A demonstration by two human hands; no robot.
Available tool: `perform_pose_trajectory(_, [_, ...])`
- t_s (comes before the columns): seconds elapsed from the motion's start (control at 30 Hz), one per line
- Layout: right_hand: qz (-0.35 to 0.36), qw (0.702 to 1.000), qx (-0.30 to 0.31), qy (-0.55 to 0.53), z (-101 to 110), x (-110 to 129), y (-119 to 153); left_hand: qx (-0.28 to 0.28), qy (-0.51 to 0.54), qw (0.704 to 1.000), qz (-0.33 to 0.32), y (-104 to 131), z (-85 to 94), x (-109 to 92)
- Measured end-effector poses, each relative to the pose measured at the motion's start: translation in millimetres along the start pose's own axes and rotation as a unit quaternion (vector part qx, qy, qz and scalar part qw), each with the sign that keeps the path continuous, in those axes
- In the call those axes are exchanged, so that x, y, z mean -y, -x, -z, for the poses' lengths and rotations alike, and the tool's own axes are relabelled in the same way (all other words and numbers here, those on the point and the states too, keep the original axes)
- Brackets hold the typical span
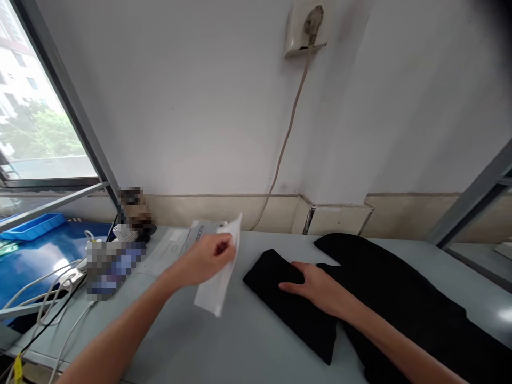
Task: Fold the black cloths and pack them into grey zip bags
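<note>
White sheet in one grip, black cloth under the other

The left grip (211, 260) pinches a thin white sheet (212, 296), maybe a bag, and holds it over the counter (180, 346). The right grip (318, 288) lies on a folded black cloth (266, 282), thumb spread from the fingers. I cannot tell if it squeezes the cloth or just rests there. To do this well, I think the left pinch should be firm but gentle, so the sheet does not slip or crumple. The right grip should press softly, so the folds stay neat.

The folded cloth lies on the counter, to the right of the sheet. A big black cloth (400, 298) spreads out farther right; I cannot tell if the two are joined. Behind the left grip lies a clear packet (166, 248). Farther left, white cords (76, 325) make loops.
</note>
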State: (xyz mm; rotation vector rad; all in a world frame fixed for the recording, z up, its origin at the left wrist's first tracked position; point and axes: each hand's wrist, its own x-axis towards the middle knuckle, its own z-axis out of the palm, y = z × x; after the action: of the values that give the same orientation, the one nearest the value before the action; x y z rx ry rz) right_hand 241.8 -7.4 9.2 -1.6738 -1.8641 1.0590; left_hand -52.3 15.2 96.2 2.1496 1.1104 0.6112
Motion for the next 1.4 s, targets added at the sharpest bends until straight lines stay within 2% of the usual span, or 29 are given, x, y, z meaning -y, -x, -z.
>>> perform_pose_trajectory(0.07, [0.026, 0.991, 0.047, -0.119, 6, 6, 7, 0.029, 0.052, 0.998, 0.005, -1, -22.8, 0])
perform_pose_trajectory(0.13, [-0.009, 0.972, 0.062, -0.228, 12, 10, 13, 0.043, 0.091, 0.995, 0.018, -3, -43.4, 4])
perform_pose_trajectory(0.23, [-0.135, 0.934, 0.014, -0.329, 18, 8, 16, 0.063, 0.121, 0.99, 0.042, -5, -65.9, 12])
perform_pose_trajectory(0.27, [-0.15, 0.922, -0.011, -0.356, 19, 6, 15, 0.07, 0.123, 0.989, 0.052, -5, -70.9, 15])
perform_pose_trajectory(0.37, [-0.09, 0.891, -0.056, -0.441, 16, 4, 11, 0.082, 0.126, 0.985, 0.086, -5, -80.6, 23])
perform_pose_trajectory(0.47, [-0.014, 0.877, -0.052, -0.478, 10, 7, 13, 0.084, 0.118, 0.985, 0.096, -5, -87.5, 29])
perform_pose_trajectory(0.57, [0.0, 0.872, -0.022, -0.488, 4, 15, 21, 0.093, 0.121, 0.984, 0.094, -5, -94.6, 31])
perform_pose_trajectory(0.73, [-0.08, 0.882, 0.05, -0.462, -7, 24, 32, 0.115, 0.177, 0.973, 0.091, -6, -99.4, 30])
perform_pose_trajectory(0.83, [-0.101, 0.897, 0.052, -0.427, -12, 26, 34, 0.1, 0.193, 0.972, 0.092, -6, -97.1, 29])
perform_pose_trajectory(1.0, [-0.066, 0.918, 0.048, -0.389, -13, 27, 34, 0.076, 0.194, 0.974, 0.094, -5, -96.7, 29])
perform_pose_trajectory(1.1, [-0.063, 0.918, 0.031, -0.39, -10, 29, 32, 0.04, 0.177, 0.979, 0.09, -5, -98.9, 28])
perform_pose_trajectory(1.27, [-0.074, 0.916, 0.007, -0.395, -8, 32, 28, -0.059, 0.185, 0.975, 0.106, -5, -98.0, 24])
perform_pose_trajectory(1.4, [-0.054, 0.929, 0.01, -0.367, -10, 32, 26, -0.104, 0.139, 0.982, 0.071, -3, -94.9, 17])
